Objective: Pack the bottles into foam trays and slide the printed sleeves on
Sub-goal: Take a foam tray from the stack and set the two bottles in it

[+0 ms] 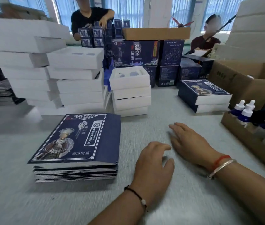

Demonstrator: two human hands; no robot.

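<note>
My right hand [191, 143] and left hand [152, 166] are resting relaxed, holding nothing, beside the sleeve stack [76, 143]; two sleeved boxes [204, 95] are sitting beyond it, many foam trays [131, 93] still bare.

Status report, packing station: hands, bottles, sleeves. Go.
Left hand and right hand both empty, over bare table. Bottles in cardboard tray at right. Sleeve stack at left, untouched. Nothing in the way.
</note>
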